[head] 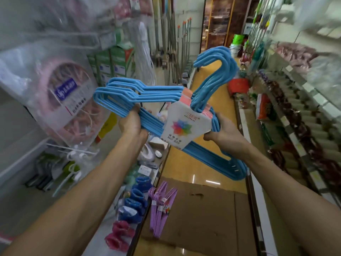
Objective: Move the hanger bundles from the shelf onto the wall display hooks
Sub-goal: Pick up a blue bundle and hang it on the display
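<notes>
Blue hangers make up the bundle (147, 97) that we hold up in front of us over the aisle, tilted, with its hooks pointing up and to the right. A white card label (184, 124) with a many-coloured flower wraps the bundle at its neck. Our left hand (132, 123) has its grip closed on the lower bars of the bundle near the left shoulder, the fingers curled round the bars from behind and the thumb up by the bend. Our right hand (224, 132) has its grip closed on the bundle just right of the label, thumb pressed to the lower edge of the card, fingers wrapped behind the bars. The right end of the bundle runs down past our right wrist.

Below, a bundle of purple hangers (160, 209) lies at the edge of the shelf (103, 237) on our left, hanging partly over a flattened sheet of cardboard (203, 218) on the yellow floor (201, 111). On that shelf beside it sit blue slippers (136, 198) and pink slippers (120, 235) in a row. On the left wall a clear bag with a pink round drying rack (68, 100) hangs close to the bundle's left end, with green boxes (112, 61) just past it. Wire display hooks (73, 39) jut from the wall above the bag, blurred. Shelves of packaged goods (295, 111) line our right side, near the hooks of the bundle.
</notes>
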Tool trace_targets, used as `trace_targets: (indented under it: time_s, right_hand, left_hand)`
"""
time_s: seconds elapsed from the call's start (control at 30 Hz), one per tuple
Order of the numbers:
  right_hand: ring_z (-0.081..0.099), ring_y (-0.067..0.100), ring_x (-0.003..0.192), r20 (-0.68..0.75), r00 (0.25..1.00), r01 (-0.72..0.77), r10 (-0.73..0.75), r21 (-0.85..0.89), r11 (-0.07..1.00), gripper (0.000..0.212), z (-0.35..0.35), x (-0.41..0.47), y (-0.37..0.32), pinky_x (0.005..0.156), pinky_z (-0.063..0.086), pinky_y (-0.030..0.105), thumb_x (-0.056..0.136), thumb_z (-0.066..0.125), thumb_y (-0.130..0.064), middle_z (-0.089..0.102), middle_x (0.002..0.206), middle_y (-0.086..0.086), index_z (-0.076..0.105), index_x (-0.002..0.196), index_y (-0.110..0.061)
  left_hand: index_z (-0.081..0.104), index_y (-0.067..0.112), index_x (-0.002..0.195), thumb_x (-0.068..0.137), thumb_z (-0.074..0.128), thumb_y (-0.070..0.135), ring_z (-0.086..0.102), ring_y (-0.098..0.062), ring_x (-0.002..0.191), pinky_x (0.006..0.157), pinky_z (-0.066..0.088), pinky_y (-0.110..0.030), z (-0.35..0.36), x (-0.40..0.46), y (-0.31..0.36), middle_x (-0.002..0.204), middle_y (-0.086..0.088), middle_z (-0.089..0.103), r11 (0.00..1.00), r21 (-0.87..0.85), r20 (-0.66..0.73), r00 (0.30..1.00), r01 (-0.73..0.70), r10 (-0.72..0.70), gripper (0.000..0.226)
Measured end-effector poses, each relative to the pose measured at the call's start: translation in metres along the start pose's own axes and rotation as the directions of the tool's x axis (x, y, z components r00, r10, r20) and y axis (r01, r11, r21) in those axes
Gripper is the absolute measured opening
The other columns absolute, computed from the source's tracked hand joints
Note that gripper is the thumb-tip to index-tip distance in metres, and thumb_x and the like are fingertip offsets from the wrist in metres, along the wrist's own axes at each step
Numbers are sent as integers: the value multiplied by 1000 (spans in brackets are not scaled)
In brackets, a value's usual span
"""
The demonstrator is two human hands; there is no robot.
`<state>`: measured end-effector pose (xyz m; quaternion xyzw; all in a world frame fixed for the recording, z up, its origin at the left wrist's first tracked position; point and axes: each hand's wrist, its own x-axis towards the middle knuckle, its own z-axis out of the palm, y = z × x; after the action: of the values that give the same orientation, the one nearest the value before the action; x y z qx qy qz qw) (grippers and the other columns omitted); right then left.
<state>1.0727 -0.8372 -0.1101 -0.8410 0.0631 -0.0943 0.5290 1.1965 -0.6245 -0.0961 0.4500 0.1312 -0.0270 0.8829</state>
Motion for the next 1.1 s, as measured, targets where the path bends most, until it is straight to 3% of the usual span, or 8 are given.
trace_targets:
  time_s: [0.2, 0.3, 0.43, 0.6, 0.7, 0.8, 0.97, 1.1]
  right_hand:
    - [58, -6, 65, -59, 996, 65, -65, 11, 998, 46, -4, -12, -55, 50, 42, 5, 81, 68, 4, 60, 88, -3, 53, 121, -13]
    - [58, -17, 68, -62, 986, 156, -153, 50, 987, 56, -1, -21, -76, 52, 42, 3, 71, 72, -20, 63, 85, -16, 51, 122, -25]
    - [62, -9, 75, 14, 972, 235, -236, 72, 969, 71, 1, -28, -89, 57, 48, 10, 58, 65, -36, 65, 87, -30, 47, 127, -38]
    - [66, -4, 89, 93, 938, 318, -333, 148, 937, 62, 5, -36, -109, 66, 53, 17, 64, 75, -52, 68, 102, -26, 48, 119, -55]
    - [66, 0, 96, 137, 913, 363, -386, 163, 917, 60, 9, -39, -120, 78, 58, 29, 64, 75, -45, 69, 109, -19, 51, 118, -53]
    - [69, 8, 88, 180, 874, 427, -451, 155, 891, 54, 17, -46, -129, 72, 61, 36, 72, 75, -22, 71, 99, -16, 54, 116, -47]
    - [68, 5, 94, 244, 802, 504, -546, 216, 836, 60, 45, -69, -140, 75, 58, 26, 80, 80, -16, 71, 107, -14, 53, 131, -31]
    - [65, -7, 94, 306, 743, 521, -596, 294, 801, 64, 69, -95, -148, 71, 50, 9, 79, 83, -25, 68, 114, -18, 50, 133, -34]
  left_hand:
    - [57, 7, 118, 91, 68, 4, 66, -34, 94, 84, 59, -47, 11, -33, 51, 104, -13, 63, 990, -71, -25, 993, -120, 118, 29]
    - [56, 12, 111, 91, 66, 4, 65, -34, 99, 86, 58, -50, 8, -49, 69, 105, -12, 61, 981, -97, -51, 985, -166, 162, 23]
    - [60, 15, 111, 90, 69, 9, 68, -25, 89, 65, 62, -38, -2, -76, 88, 99, -5, 65, 966, -90, -112, 966, -244, 233, 24]
    - [64, 20, 94, 89, 68, 9, 70, -28, 90, 81, 60, -53, -20, -111, 109, 98, -6, 68, 928, -94, -210, 918, -360, 335, 12]
    - [66, 16, 107, 92, 65, 11, 74, -19, 69, 59, 61, -38, -33, -139, 123, 97, -5, 70, 918, -128, -248, 908, -376, 338, 15]
    - [65, 17, 106, 91, 67, 13, 73, -28, 87, 76, 61, -49, -51, -169, 134, 106, -9, 72, 896, -123, -296, 878, -426, 376, 16]
    - [61, 18, 96, 93, 63, 13, 68, -27, 90, 70, 59, -45, -88, -223, 142, 97, -7, 67, 854, -97, -406, 804, -511, 435, 6]
    - [60, 15, 99, 95, 60, 13, 68, -33, 95, 88, 57, -53, -121, -267, 144, 91, -7, 66, 820, -46, -475, 735, -570, 485, 4]
